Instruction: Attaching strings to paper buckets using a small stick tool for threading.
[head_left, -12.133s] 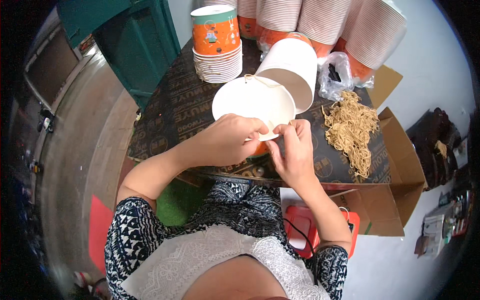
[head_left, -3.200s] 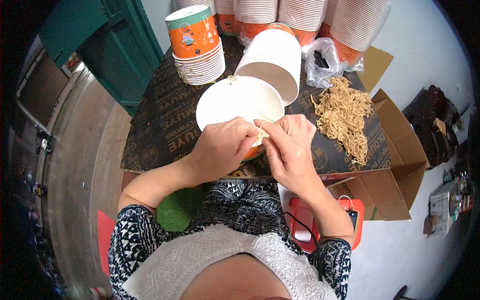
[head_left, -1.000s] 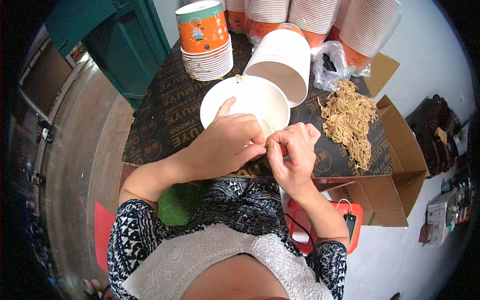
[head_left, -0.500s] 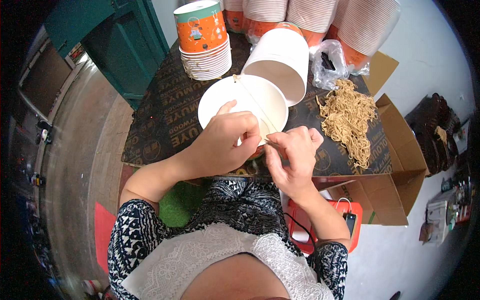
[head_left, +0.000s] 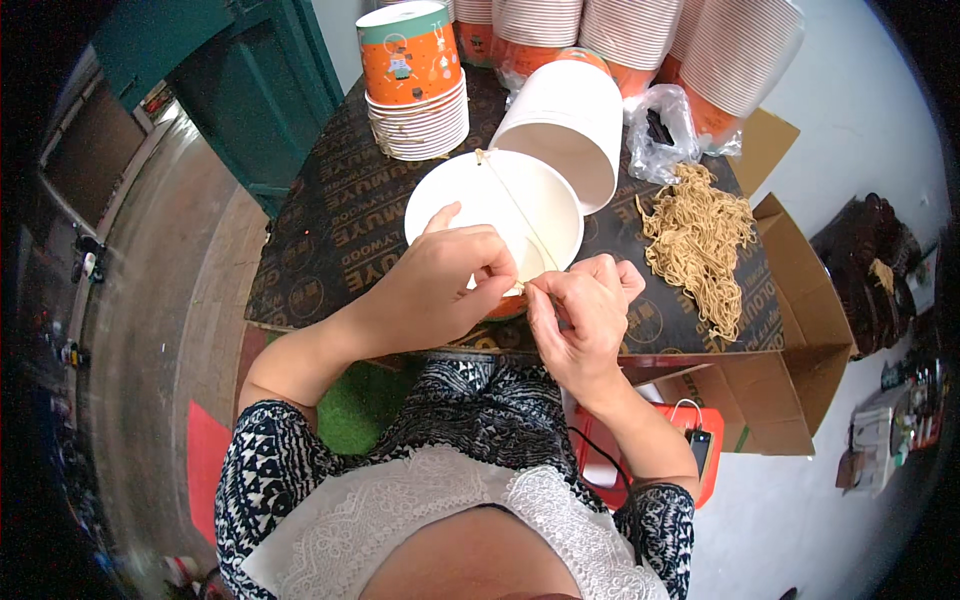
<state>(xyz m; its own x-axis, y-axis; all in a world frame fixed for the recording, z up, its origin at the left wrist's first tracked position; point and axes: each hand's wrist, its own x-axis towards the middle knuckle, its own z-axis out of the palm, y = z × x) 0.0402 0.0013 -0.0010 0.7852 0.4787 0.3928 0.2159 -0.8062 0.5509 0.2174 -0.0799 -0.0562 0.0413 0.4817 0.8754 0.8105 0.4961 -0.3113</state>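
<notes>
A round paper tub [head_left: 449, 184], white inside and orange outside, stands at the table's near edge with its mouth facing me. A tan cord [head_left: 514, 204] runs from a knot at the far rim across the opening to the near rim. There my left hand [head_left: 440, 280] pinches the cord's end, its wrist bent over the rim and its index finger reaching over the opening. Close beside it, my right hand [head_left: 585, 315] is also closed in a pinch on the cord. The fingertips nearly meet, and the fine detail of the cord between them is hidden.
Behind the tub another white tub [head_left: 590, 110] lies on its side. A stack of orange tubs [head_left: 415, 100] is at the back left, with wrapped stacks [head_left: 640, 40] farther back. A heap of tan cords [head_left: 695, 245] and a clear plastic bag [head_left: 655, 150] lie right, beside an open carton [head_left: 800, 300].
My right fingertips have come closer to the left ones at the near rim. The view has shifted slightly, and the other things keep their places.
</notes>
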